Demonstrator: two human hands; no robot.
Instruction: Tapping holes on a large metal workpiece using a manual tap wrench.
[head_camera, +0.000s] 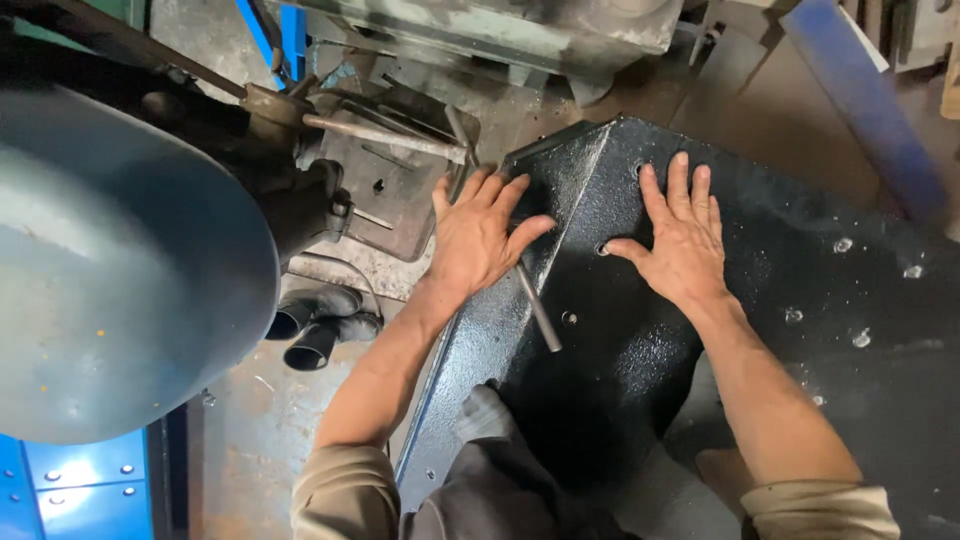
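Both hands, the left hand (478, 240) and right hand (683, 238), lie flat and spread, gripping nothing, pressing the black metal sheet (760, 300) beside the grey machine (120, 260), a thin rod (538, 308) under the left palm.

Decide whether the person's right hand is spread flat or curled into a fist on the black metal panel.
Spread flat: the right hand lies palm down on the black metal panel, fingers extended and apart.

Stained concrete floor (260, 430) bears black metal panel (700, 340).
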